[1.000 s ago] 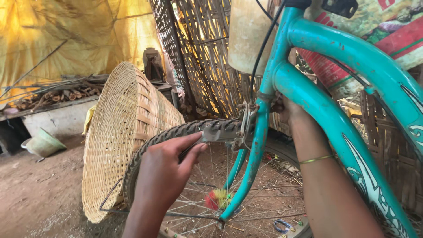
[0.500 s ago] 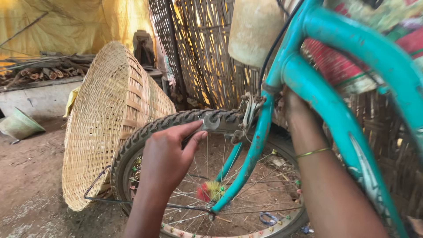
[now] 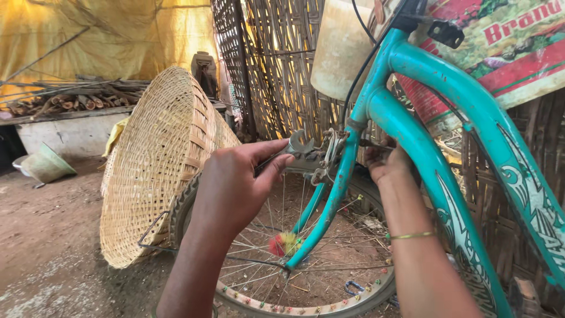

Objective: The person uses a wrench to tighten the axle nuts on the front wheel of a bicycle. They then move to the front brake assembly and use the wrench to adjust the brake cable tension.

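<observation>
A metal spanner (image 3: 298,148) sits at the front brake (image 3: 322,160) of a teal bicycle (image 3: 412,126), just above the front wheel (image 3: 306,277) and against the fork (image 3: 329,200). Its open jaw end points up and toward the fork; its long axis runs roughly level, from the brake back to the left. The left hand (image 3: 235,185) is clenched on the spanner's shaft, thumb on top and fingers curled beneath, so the tool lies straight ahead of that hand, toward the fork. The left hand is the nearer one to it.

The right hand (image 3: 385,162) is on the far side of the fork, behind the frame tube, at the level of the brake. Its fingers are mostly hidden by the tube; it seems to pinch a thin dark part there, but I cannot tell what, nor how firmly. A thin bangle (image 3: 410,235) rings that wrist.

A bright tuft (image 3: 284,242) hangs near the wheel hub. Left of the wheel a woven basket (image 3: 159,159) lies tipped on the dirt floor (image 3: 41,235), touching or just beside the tyre. Behind stands a cane wall (image 3: 276,65).
</observation>
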